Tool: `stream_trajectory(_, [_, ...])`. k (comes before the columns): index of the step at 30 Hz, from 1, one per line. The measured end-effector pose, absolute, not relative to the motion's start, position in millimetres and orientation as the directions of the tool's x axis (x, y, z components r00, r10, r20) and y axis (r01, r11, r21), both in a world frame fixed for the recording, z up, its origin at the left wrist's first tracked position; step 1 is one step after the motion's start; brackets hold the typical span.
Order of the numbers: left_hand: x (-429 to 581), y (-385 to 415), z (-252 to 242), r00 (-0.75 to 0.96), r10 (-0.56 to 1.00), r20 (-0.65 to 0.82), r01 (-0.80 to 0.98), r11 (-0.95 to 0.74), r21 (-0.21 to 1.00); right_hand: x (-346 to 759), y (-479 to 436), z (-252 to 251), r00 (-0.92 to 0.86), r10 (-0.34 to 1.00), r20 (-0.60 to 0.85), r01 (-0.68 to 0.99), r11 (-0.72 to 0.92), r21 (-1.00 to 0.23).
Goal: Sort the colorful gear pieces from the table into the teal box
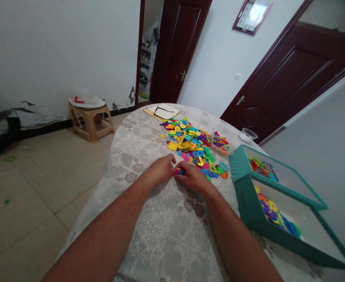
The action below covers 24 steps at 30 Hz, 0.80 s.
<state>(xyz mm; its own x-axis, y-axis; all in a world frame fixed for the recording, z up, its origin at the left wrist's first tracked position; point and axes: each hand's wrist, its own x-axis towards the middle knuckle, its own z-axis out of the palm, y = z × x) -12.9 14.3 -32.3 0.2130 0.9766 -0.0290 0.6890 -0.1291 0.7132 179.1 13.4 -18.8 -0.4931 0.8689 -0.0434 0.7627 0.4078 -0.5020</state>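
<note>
My left hand [162, 168] and my right hand [191, 177] meet at the middle of a round table [149, 219] covered in a pale lace cloth. Their fingers are pinched together on a small cluster of colourful plastic snowflake pieces [178, 171], pink and blue, held between them just above the cloth. A large loose pile of the same pieces [194, 147], in yellow, blue, green, purple and orange, lies just beyond my hands.
A teal box [243, 196] with more pieces inside stands at the right, tilted on its side. A small clear tub [220, 141] of pieces, a clear cup [248, 134], and a notebook with glasses [165, 111] sit farther back. A plastic stool [92, 117] stands on the tiled floor at the left.
</note>
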Motion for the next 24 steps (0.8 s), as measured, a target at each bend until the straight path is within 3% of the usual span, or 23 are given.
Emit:
stream_trajectory(4, [-16,14,-27,0.253,0.967,-0.026,0.704,-0.165,0.69,177,11,-16,-0.526,0.85,-0.018,0.733,0.442,-0.517])
stream_trajectory(8, [-23,17,-27,0.275,0.962,-0.01,0.722,-0.2,0.663,182,4,-1,-0.436,0.897,0.07,0.774,0.414,-0.479])
stream_trajectory(13, [-21,13,-28,0.28,0.96,-0.006,0.827,-0.238,0.51,228,-30,42,-0.289,0.932,0.22,0.826,0.359,-0.435])
stream_trajectory(17, [-12,7,-25,0.308,0.951,-0.007,0.869,-0.278,0.409,295,-63,69,-0.128,0.935,0.33,0.923,0.234,-0.306])
stream_trajectory(21, [-7,6,-23,0.3,0.954,-0.024,0.877,-0.266,0.4,372,-80,71,0.056,0.896,0.441,0.991,0.004,-0.133])
stream_trajectory(24, [-6,7,-23,0.289,0.957,-0.029,0.879,-0.253,0.404,423,-85,60,0.117,0.887,0.447,0.993,-0.112,-0.038])
